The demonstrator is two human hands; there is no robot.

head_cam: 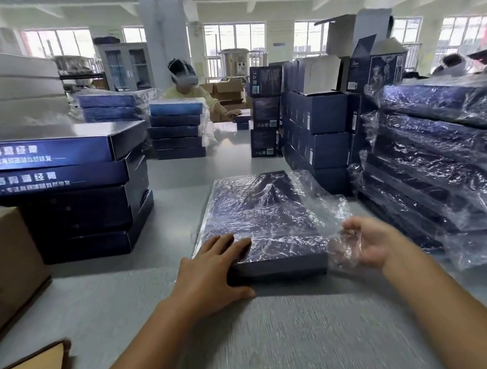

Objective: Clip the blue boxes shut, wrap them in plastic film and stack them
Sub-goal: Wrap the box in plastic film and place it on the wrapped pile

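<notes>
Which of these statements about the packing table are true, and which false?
1. The left hand rests on the near corner of the blue box. True.
2. The right hand grips a tape roll. False: it is open beside the box, with loose plastic film against it.
3. The blue box stands on its edge. False: it lies flat on the table.
4. A wrapped stack of boxes sits to the right of it. True.
</notes>
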